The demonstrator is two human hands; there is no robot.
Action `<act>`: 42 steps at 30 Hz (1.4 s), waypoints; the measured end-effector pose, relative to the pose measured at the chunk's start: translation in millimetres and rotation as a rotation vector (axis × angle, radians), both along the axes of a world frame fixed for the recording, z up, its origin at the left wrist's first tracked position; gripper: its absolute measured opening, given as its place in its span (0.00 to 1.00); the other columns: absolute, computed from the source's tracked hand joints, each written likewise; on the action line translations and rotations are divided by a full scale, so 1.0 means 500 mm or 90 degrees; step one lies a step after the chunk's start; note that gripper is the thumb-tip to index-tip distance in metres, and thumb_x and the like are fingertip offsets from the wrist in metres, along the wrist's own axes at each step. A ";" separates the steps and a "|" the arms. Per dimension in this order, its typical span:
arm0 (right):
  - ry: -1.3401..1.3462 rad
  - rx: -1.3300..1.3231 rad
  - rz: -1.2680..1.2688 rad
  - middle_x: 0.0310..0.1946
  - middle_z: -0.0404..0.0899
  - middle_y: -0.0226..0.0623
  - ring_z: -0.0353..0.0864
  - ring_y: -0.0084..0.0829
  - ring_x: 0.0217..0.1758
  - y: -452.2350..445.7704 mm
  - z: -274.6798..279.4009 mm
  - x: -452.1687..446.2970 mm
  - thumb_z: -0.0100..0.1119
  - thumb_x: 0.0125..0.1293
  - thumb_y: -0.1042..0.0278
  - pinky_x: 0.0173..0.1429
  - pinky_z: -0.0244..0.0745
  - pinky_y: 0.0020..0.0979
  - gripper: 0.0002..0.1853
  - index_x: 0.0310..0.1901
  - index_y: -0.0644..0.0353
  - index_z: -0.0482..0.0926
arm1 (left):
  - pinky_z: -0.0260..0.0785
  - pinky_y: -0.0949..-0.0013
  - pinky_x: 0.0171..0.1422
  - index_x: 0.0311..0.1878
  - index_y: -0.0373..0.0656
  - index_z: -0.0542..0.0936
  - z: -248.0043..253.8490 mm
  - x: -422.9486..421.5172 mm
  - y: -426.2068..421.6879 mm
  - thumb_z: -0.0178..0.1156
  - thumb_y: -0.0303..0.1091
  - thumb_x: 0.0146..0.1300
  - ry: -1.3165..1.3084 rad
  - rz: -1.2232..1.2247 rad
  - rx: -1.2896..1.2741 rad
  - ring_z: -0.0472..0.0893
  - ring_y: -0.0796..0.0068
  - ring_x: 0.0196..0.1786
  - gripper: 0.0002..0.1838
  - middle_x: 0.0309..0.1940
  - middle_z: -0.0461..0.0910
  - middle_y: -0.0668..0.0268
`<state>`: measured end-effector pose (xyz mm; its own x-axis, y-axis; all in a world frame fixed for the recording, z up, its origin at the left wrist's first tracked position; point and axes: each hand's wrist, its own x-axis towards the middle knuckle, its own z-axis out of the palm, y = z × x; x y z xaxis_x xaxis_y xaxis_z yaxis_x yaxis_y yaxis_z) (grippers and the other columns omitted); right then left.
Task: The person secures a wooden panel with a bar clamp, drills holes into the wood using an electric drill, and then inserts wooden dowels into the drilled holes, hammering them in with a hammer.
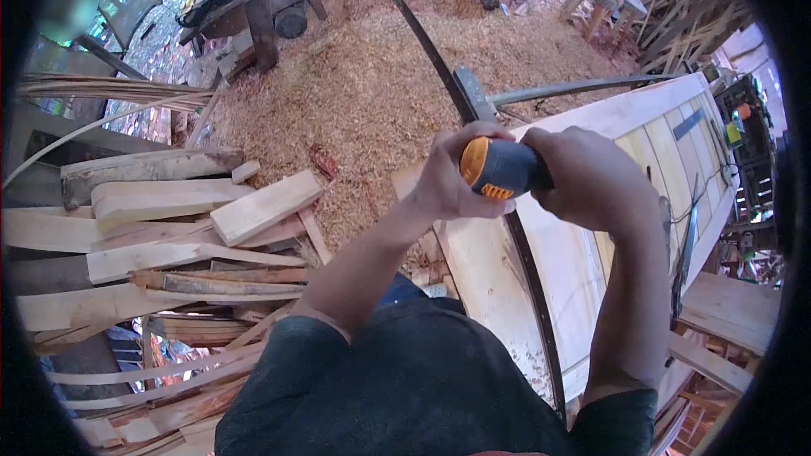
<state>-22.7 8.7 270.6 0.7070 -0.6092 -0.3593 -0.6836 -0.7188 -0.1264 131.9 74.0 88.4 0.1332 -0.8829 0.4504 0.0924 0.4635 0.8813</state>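
My left hand (452, 176) is closed around the orange end of an orange and black power tool (504, 167). Closed on the tool's dark right side is my right hand (587, 176). The tool's vented end faces me, and its working end is hidden, so I cannot tell its exact kind. Below both hands passes a long dark bar (534, 279), running from the shavings past my body. A pale wooden panel (553, 241) made of joined boards lies under the tool and stretches to the right. A grey metal block (473, 95) sits beside the bar, just beyond my hands.
Wood shavings (329, 76) cover the floor ahead. Stacked timber pieces (160, 203) crowd the left side. A dark wooden bench (262, 29) stands at the back, a small stool (612, 0) at the far right. Another metal bar (583, 86) crosses near the panel's far edge.
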 end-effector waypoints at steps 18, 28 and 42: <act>-0.047 0.017 0.064 0.38 0.87 0.51 0.88 0.52 0.46 -0.026 0.023 0.017 0.67 0.53 0.77 0.53 0.82 0.47 0.16 0.45 0.60 0.86 | 0.76 0.64 0.64 0.56 0.43 0.78 0.009 -0.006 -0.003 0.86 0.30 0.34 0.079 0.045 -0.063 0.83 0.71 0.58 0.40 0.55 0.82 0.62; -0.040 -0.073 0.111 0.42 0.89 0.47 0.90 0.46 0.47 -0.052 -0.074 -0.004 0.71 0.56 0.80 0.56 0.85 0.42 0.19 0.52 0.60 0.86 | 0.81 0.68 0.61 0.59 0.42 0.78 -0.038 -0.005 -0.022 0.85 0.35 0.40 -0.020 0.075 -0.124 0.86 0.72 0.53 0.40 0.52 0.84 0.61; 0.021 0.020 0.092 0.39 0.87 0.47 0.88 0.49 0.46 -0.065 -0.141 0.002 0.68 0.54 0.77 0.53 0.83 0.46 0.15 0.46 0.59 0.86 | 0.77 0.63 0.64 0.58 0.42 0.76 -0.127 -0.003 -0.007 0.86 0.29 0.37 -0.035 0.075 -0.035 0.84 0.68 0.56 0.41 0.54 0.82 0.58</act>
<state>-21.6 -23.8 200.1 0.7739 -0.4902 -0.4010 -0.5776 -0.8060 -0.1293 130.3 70.6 25.0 0.2088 -0.8365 0.5066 -0.0137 0.5155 0.8568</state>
